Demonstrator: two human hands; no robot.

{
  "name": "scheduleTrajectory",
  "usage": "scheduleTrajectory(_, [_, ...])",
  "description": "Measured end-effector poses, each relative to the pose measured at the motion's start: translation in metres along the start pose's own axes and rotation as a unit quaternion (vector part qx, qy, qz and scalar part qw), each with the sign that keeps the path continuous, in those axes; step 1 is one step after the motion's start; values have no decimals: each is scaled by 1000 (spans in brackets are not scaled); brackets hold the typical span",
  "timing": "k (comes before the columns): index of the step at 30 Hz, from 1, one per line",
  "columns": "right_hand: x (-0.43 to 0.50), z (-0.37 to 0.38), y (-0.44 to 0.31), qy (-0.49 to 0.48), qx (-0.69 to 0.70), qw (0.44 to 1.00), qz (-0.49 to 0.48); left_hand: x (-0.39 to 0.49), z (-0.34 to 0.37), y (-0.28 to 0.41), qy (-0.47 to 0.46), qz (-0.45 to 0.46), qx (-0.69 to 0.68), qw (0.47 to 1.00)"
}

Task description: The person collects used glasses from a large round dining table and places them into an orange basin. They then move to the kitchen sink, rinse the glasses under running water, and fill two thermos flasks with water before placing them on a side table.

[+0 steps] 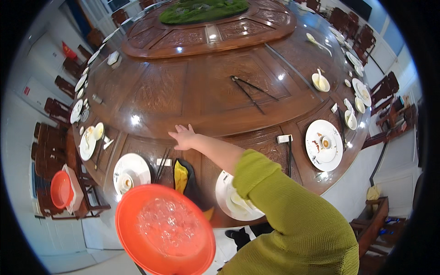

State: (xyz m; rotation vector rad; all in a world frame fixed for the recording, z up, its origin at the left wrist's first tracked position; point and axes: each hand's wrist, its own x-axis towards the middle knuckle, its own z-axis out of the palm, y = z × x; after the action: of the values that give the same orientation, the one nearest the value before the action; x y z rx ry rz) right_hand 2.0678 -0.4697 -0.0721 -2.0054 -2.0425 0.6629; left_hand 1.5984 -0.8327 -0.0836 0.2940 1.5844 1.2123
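My right hand [184,137], at the end of a bare forearm and a green knit sleeve, reaches over the carved wooden table [154,127] with its fingers spread and nothing in it. Below it a red plastic basin [168,227] holding several clear glasses is at the table's near edge; my left hand is not in view. A black and yellow cloth [182,175] lies behind the basin. Used white plates are left of the cloth [132,168] and under my sleeve [223,196]. A pair of black chopsticks [252,92] rests farther in, beyond my hand.
Another used plate [323,145] and a bowl with a spoon [320,82] stand at the right. More tableware lines the round rim. A second red basin [62,189] sits on a chair at the left. Wooden chairs surround the table, and green moss decor [202,10] fills its centre.
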Motion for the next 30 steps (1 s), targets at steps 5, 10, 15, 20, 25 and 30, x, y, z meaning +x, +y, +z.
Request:
scheduleTrajectory(5, [-97, -1, -9, 94, 142, 983, -71, 0, -20, -12, -41, -9, -69, 997])
scheduleTrajectory(10, [-172, 14, 61, 130, 267, 955, 2, 27, -35, -23, -5, -60, -66, 996])
scheduleTrajectory(15, [-239, -8, 62, 130, 415, 885, 164, 1, -16, -15, -3, -65, -93, 994])
scheduleTrajectory(20, [-294, -12, 66, 179, 545, 773, 271, 9, -2, -11, -2, -64, -75, 995])
scheduleTrajectory(25, [-311, -3, 66, 203, 572, 750, 263, 10, -14, -23, -137, -33, -173, 975])
scheduleTrajectory(30, [-325, -21, 58, 239, 562, 743, 272, -7, 3, -1, -55, -65, -129, 988])
